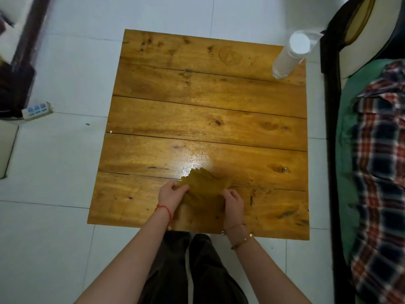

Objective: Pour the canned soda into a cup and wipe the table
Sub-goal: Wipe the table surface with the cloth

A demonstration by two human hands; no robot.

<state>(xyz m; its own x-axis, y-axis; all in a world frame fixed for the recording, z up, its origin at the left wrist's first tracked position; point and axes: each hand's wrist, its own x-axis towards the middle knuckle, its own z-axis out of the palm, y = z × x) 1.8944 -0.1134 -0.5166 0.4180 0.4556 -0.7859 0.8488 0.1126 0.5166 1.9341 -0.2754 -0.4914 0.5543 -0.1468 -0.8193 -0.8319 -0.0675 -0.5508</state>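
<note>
A mustard-yellow cloth lies bunched on the near part of the wooden plank table. My left hand grips its left edge and my right hand grips its right edge, fingers curled into the fabric. Just beyond the cloth the wood shines wet. A tall stack of white cups in a clear plastic sleeve stands at the table's far right corner. No soda can is in view.
White tiled floor surrounds the low table. A bed with a green cover and a plaid shirt runs along the right. Dark furniture and a white power strip sit at the left. My legs stand at the table's near edge.
</note>
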